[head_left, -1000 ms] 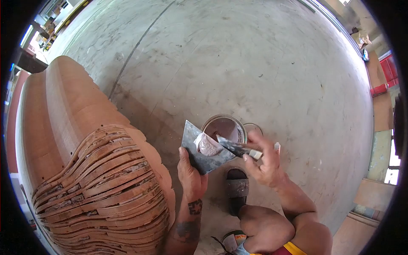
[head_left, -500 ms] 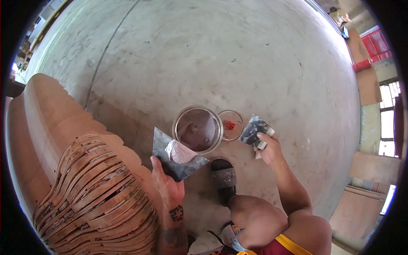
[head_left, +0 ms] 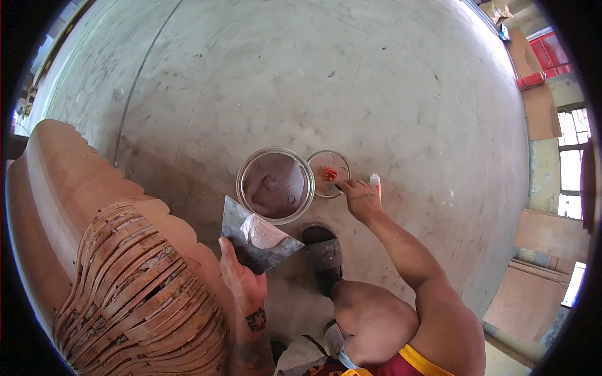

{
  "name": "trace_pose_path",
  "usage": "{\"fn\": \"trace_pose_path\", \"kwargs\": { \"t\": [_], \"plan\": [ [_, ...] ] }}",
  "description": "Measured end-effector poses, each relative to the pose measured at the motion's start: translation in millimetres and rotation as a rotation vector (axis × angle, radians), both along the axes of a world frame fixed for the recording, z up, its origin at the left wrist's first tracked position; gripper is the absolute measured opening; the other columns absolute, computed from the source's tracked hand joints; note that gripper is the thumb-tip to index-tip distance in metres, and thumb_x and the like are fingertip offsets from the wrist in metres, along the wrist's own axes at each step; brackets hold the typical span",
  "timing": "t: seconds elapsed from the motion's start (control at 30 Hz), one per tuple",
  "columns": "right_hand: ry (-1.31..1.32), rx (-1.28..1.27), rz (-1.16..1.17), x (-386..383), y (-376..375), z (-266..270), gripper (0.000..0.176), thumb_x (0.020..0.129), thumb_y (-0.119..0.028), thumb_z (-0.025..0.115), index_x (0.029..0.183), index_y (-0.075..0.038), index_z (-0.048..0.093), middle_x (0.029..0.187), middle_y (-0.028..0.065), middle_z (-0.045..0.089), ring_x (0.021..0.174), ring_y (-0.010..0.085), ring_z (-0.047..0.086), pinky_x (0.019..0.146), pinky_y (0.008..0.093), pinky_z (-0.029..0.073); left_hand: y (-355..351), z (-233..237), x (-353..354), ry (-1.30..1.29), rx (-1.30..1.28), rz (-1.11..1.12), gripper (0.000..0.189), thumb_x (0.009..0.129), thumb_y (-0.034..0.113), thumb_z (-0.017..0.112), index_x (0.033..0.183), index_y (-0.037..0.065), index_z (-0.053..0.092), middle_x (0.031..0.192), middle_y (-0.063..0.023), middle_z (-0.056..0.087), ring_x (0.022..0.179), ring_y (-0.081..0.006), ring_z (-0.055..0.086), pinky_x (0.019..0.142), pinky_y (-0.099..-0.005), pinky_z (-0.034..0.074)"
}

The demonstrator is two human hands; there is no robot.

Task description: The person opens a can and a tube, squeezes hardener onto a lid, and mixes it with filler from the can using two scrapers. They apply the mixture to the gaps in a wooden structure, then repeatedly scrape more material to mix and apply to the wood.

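Observation:
My left hand (head_left: 243,279) grips a flat grey metal plate (head_left: 237,216) from below, thumb at its left edge. On the plate sits a mound of pale pink putty (head_left: 263,232). To the right, my right hand (head_left: 362,199) is closed around a putty knife (head_left: 340,186), mostly hidden by the fingers, its dark edge at the rim of a round lid (head_left: 344,161). A dab of red paste (head_left: 330,173) lies on this lid. Between the hands stands an open round can (head_left: 239,182) of greyish-mauve putty (head_left: 269,182).
A large layered wooden form (head_left: 141,269) with curved ridges rises along my left side. Beside my right knuckles shows a small white piece (head_left: 375,181). My sandalled foot (head_left: 323,250) rests just below the can. Wooden boards (head_left: 527,297) lean at the far right.
My right hand has moved left and up with the putty knife, from beside the lid to its edge. The left hand still holds the plate, and the view has shifted slightly.

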State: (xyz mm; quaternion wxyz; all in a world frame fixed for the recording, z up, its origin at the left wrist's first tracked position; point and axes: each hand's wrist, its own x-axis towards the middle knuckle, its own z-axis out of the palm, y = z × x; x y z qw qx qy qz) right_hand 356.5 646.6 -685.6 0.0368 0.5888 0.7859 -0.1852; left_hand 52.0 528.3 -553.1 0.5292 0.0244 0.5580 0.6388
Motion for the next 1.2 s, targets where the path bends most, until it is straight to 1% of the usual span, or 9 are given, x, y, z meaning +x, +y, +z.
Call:
{"fn": "trace_pose_path", "kwargs": {
  "t": [0.23, 0.43, 0.6, 0.7, 0.77, 0.9, 1.03, 1.1, 1.2],
  "plan": [
    [0.036, 0.065, -0.024, -18, -3, -10, 0.042, 0.090, -0.004, 0.053, 0.130, -0.016, 0.061, 0.126, 0.0089, 0.066, 0.116, 0.0297, 0.062, 0.098, 0.0439, 0.048, 7, -10, 0, -0.180, 0.050, -0.041, 0.059, 0.102, 0.052, 0.057, 0.139, 0.006, 0.053, 0.139, -0.0069, 0.057, 0.126, -0.0248, 0.055, 0.109, -0.0458, 0.044],
    [0.040, 0.092, 0.000, -28, -6, -25, 0.041, 0.089, -0.003, 0.054, 0.128, -0.016, 0.062, 0.120, 0.0087, 0.067, 0.111, 0.0297, 0.064, 0.095, 0.0441, 0.050, 3, -11, -3, -0.140, 0.055, -0.080, 0.060, 0.103, 0.056, 0.052, 0.137, 0.007, 0.054, 0.137, -0.0069, 0.058, 0.125, -0.0245, 0.056, 0.108, -0.0456, 0.044],
    [-0.011, 0.040, 0.058, -34, -3, -35, 0.045, 0.087, -0.008, 0.060, 0.131, -0.017, 0.061, 0.118, 0.0099, 0.067, 0.110, 0.0301, 0.065, 0.092, 0.0446, 0.051, 1, -1, -2, -0.164, -0.058, -0.051, 0.082, 0.087, 0.021, 0.078, 0.154, 0.003, 0.035, 0.145, -0.0141, 0.048, 0.131, -0.0303, 0.049, 0.110, -0.0449, 0.042],
    [0.123, -0.135, 0.019, -17, 19, -24, 0.041, 0.086, -0.007, 0.057, 0.126, -0.012, 0.068, 0.104, 0.0130, 0.072, 0.092, 0.0323, 0.069, 0.086, 0.0416, 0.054, 4, 5, -1, -0.162, -0.130, -0.041, 0.109, 0.072, -0.002, 0.082, 0.161, 0.005, 0.020, 0.148, -0.0188, 0.041, 0.134, -0.0335, 0.046, 0.112, -0.0448, 0.040],
    [0.274, -0.309, -0.124, -16, 40, 13, 0.034, 0.088, -0.011, 0.062, 0.121, -0.008, 0.069, 0.107, 0.0156, 0.073, 0.099, 0.0319, 0.069, 0.087, 0.0405, 0.053, 2, 4, -3, -0.164, -0.169, -0.031, 0.115, 0.069, -0.007, 0.081, 0.162, 0.006, 0.017, 0.148, -0.0206, 0.040, 0.135, -0.0344, 0.045, 0.112, -0.0449, 0.040],
    [0.590, -0.469, -0.364, 5, 43, 22, 0.026, 0.091, -0.015, 0.065, 0.112, -0.001, 0.071, 0.097, 0.0120, 0.073, 0.089, 0.0219, 0.067, 0.084, 0.0352, 0.051, -1, -3, -3, -0.135, -0.173, -0.040, 0.111, 0.071, -0.006, 0.080, 0.162, 0.006, 0.018, 0.146, -0.0216, 0.042, 0.134, -0.0351, 0.046, 0.111, -0.0445, 0.039],
    [0.843, -0.493, -0.450, 19, 35, 45, 0.027, 0.093, -0.014, 0.064, 0.113, 0.002, 0.070, 0.095, 0.0050, 0.071, 0.086, 0.0129, 0.060, 0.081, 0.0315, 0.049, 10, -4, -2, -0.401, -0.068, 0.094, 0.091, 0.084, 0.014, 0.080, 0.157, 0.002, 0.029, 0.144, -0.0181, 0.047, 0.132, -0.0346, 0.048, 0.109, -0.0421, 0.042],
    [0.992, -0.472, -0.476, 18, 34, 64, 0.027, 0.093, -0.014, 0.065, 0.113, 0.003, 0.070, 0.095, 0.0034, 0.071, 0.087, 0.0117, 0.060, 0.081, 0.0315, 0.049, 12, 3, 7, -0.146, 0.028, -0.038, 0.049, 0.099, 0.035, 0.061, 0.133, 0.002, 0.051, 0.125, -0.0112, 0.061, 0.112, -0.0241, 0.061, 0.096, -0.0393, 0.051],
    [0.989, -0.467, -0.431, -13, 33, 162, 0.027, 0.094, -0.010, 0.062, 0.116, 0.003, 0.069, 0.101, 0.0058, 0.072, 0.091, 0.0131, 0.062, 0.085, 0.0321, 0.049, 17, -4, 14, -0.130, 0.074, -0.058, 0.049, 0.107, 0.045, 0.049, 0.123, 0.001, 0.061, 0.117, -0.0080, 0.067, 0.103, -0.0193, 0.067, 0.091, -0.0384, 0.056]
  ]
}}
